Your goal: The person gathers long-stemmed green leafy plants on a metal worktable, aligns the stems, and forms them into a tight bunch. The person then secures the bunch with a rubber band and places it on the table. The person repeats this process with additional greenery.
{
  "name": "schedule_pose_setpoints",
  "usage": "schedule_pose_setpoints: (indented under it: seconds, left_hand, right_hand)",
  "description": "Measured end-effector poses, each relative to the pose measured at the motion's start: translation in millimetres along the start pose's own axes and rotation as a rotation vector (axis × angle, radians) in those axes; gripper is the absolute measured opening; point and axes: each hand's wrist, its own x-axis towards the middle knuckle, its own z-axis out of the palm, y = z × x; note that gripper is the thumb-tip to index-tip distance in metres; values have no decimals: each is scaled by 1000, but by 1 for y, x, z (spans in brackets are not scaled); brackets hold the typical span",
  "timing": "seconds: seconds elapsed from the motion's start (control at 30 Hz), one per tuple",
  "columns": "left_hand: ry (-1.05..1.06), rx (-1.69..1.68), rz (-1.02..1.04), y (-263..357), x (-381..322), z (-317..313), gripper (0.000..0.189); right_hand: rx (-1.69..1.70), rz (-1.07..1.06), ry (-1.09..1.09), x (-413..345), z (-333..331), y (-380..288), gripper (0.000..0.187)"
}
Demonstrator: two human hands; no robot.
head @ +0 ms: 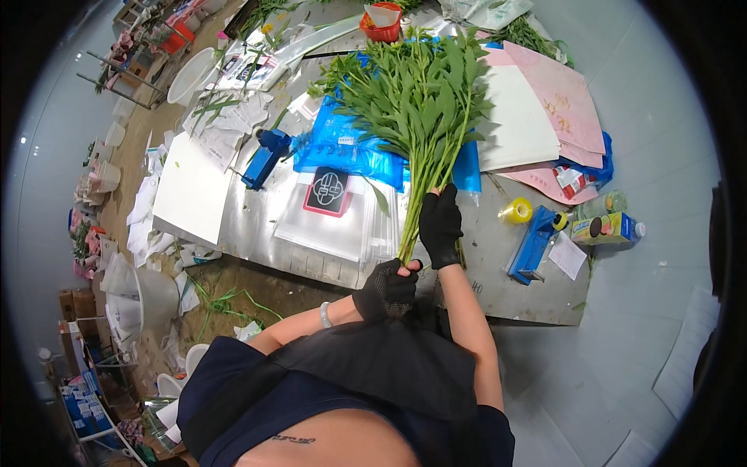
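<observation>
A thick bunch of green leafy stems lies over the metal table, its leaves pointing away from me and its cut ends toward me. My left hand, in a black fingerless glove, grips the stems close to their lower ends. Higher up, my right hand in a matching glove wraps the right side of the bunch. Under the leaves are blue plastic packs. A stack of clear plastic sleeves with a dark printed emblem lies left of the stems.
Blue tape dispensers stand left and right, near a yellow tape roll and a drink carton. White sheets and pink wrapping paper lie at right. A red basket sits at the back. Buckets line the floor left.
</observation>
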Motion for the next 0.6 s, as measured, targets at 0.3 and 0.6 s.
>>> schedule_pose_setpoints:
  seconds: [0.3,0.6]
  left_hand:
    - [20,71,-13,1,2,-9,5]
    - [402,337,-9,1,-3,0,21]
  right_hand:
    - [-229,-61,-117,-9,-10,-1,21]
    - [-32,-84,-336,10,-23,8,29]
